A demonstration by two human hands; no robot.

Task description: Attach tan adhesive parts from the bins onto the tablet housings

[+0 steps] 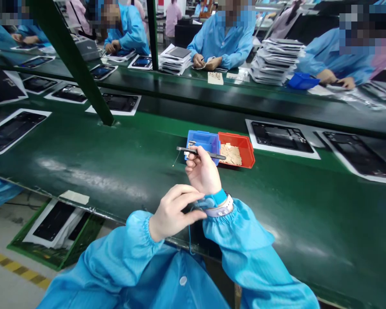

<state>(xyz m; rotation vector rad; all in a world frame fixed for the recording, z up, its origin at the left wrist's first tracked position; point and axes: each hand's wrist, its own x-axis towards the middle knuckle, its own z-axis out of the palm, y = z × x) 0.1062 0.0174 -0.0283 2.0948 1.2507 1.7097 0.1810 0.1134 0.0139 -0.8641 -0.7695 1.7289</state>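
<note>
My right hand (205, 174) is raised over the green bench, palm turned up, closed on black tweezers (217, 156). From the tweezers' left end hangs a thin fine cable (176, 158) with a tiny bright tip. A blue wrist strap (219, 198) and a pale band (223, 209) circle my right wrist. My left hand (175, 210) has its thumb and fingers closed about the strap, where a blue cord (190, 238) hangs down. Just behind my right hand stand a blue bin (204, 136) with small parts and a red bin (249, 150) holding beige pieces.
Dark device panels on white sheets lie at left (16, 131) and right (281, 137). A green post (73, 64) rises from the bench. Co-workers in blue sit opposite, beside paper stacks (276, 62). A green crate (56, 257) with panels stands on the floor.
</note>
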